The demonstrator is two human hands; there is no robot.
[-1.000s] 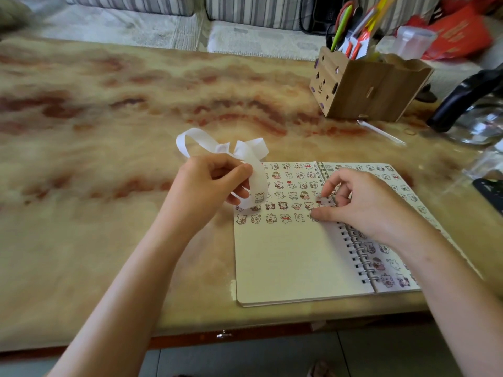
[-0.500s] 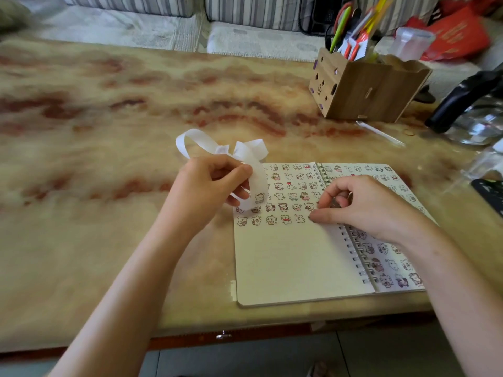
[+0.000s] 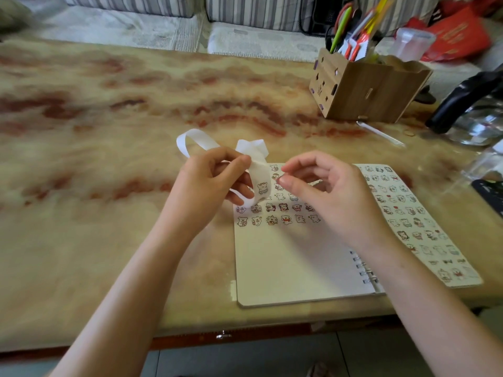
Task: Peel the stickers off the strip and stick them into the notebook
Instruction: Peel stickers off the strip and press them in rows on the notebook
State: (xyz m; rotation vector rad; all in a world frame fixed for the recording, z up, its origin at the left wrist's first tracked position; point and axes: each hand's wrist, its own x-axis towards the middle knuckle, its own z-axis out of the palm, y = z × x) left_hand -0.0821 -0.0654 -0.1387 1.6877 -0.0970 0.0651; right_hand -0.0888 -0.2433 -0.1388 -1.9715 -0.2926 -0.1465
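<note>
1 strip in L hand; R hand over 1 notebook.

The strip is pinched by the left hand; the right hand is held beside it, thumb and forefinger parted.

The scene is viewed through a single wide-angle camera worn on the head, aimed forward and down across the table from its near edge. Both forearms are seen entering from the bottom corners, the notebook is framed close at centre, and a striped sofa is caught along the top edge.
</note>
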